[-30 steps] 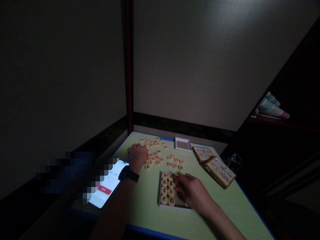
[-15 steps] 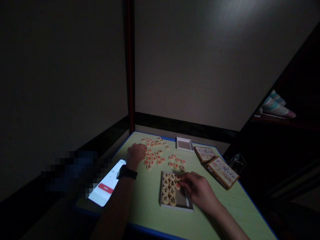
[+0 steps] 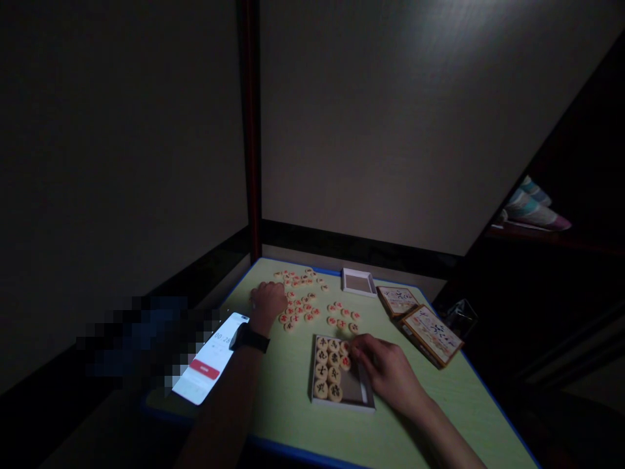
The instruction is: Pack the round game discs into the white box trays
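A shallow open box holds round wooden Chinese chess pieces in columns. Two columns are black-lettered; two pieces top a third column, the lower one a red-lettered piece. My right hand is at the box's right side, fingers closed together, tips beside that third column; anything between them is hidden. My left hand, with a dark watch on its wrist, rests curled at the left edge of the loose chess pieces. Its fingertips are hidden.
A lit phone lies at the table's left edge. An open white box part stands at the back. Two printed boxes lie on the right. A smaller group of pieces lies beyond the box. Walls border the green table.
My right fingertips have drawn back slightly, showing more of the red-lettered piece in the box's third column. My left hand stays almost in place. The view has shifted slightly.
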A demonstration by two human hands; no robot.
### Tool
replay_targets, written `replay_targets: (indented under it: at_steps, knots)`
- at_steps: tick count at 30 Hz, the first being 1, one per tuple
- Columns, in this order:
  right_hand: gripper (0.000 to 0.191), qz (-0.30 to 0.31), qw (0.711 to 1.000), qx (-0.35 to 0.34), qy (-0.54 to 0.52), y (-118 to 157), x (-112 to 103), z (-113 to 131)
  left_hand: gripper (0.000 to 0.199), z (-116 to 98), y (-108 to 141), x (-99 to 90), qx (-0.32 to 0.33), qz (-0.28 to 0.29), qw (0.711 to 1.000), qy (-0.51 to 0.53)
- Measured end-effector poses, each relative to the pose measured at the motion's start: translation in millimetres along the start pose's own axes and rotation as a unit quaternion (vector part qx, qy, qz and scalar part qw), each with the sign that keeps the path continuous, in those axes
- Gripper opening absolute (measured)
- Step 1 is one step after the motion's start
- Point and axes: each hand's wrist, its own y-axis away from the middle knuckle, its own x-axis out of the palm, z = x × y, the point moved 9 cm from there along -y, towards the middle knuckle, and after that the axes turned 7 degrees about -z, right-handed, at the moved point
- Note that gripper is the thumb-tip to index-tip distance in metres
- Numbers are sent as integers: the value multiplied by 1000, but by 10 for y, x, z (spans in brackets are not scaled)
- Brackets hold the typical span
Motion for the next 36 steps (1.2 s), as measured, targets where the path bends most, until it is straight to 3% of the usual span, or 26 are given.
replay_targets:
  at_steps: [8, 26, 31, 34, 36]
  knots:
    - [25, 40, 999, -8, 30, 28, 101, 55, 34, 8, -13, 21, -5, -6, 1000, -16]
    - [26, 59, 998, -12, -7, 45, 112, 88, 31, -6, 12, 13, -9, -8, 1000, -16]
    - [25, 23, 999, -12, -19, 33, 41, 71, 31, -33, 19, -138, -9, -35, 999, -20]
    - [24, -36, 999, -1, -19, 8, -64, 0, 30, -235, 61, -303, 44, -39, 998, 14]
    - [23, -85, 996, 8, -24, -5, -152, -54, 25, -537, 200, -404, 141, -23, 987, 70]
